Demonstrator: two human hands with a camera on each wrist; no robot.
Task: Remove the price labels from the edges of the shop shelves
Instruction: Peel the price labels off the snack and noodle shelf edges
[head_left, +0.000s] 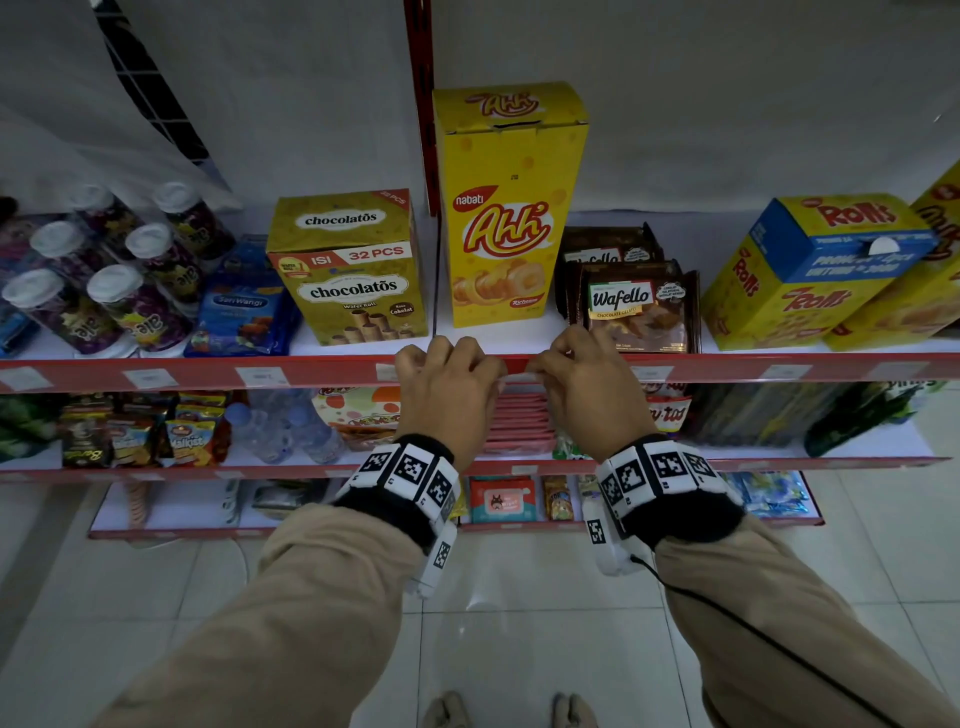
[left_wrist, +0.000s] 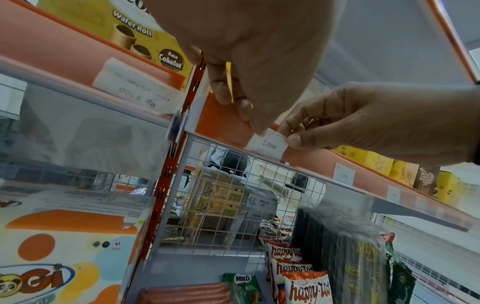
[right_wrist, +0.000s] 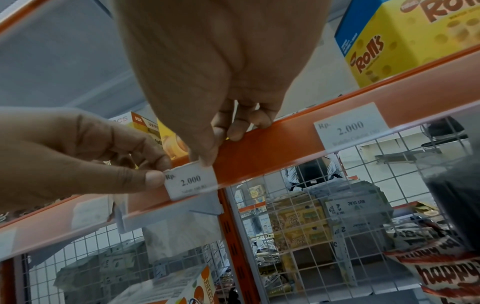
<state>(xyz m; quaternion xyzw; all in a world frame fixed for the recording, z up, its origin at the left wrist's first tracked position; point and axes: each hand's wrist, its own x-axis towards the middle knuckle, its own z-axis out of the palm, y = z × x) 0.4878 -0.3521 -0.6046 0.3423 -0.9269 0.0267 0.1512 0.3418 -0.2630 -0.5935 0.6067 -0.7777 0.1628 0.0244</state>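
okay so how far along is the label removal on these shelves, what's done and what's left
Done: nothing visibly cleared; no bare stretch proves a label is gone. In hand: both the left hand and right hand pinch the 2.000 price label at the top shelf edge, under the Ahh box. Left: the neighbouring 2.000 label, the label under the chocolatos box, and others along that rail.

Both hands (right_wrist: 207, 82) pinch a "2.000" price label (right_wrist: 191, 181).

White price label (right_wrist: 191, 181) reading Rp. 2.000, upright in red shelf edge strip (right_wrist: 262, 152), top edge partly lifted
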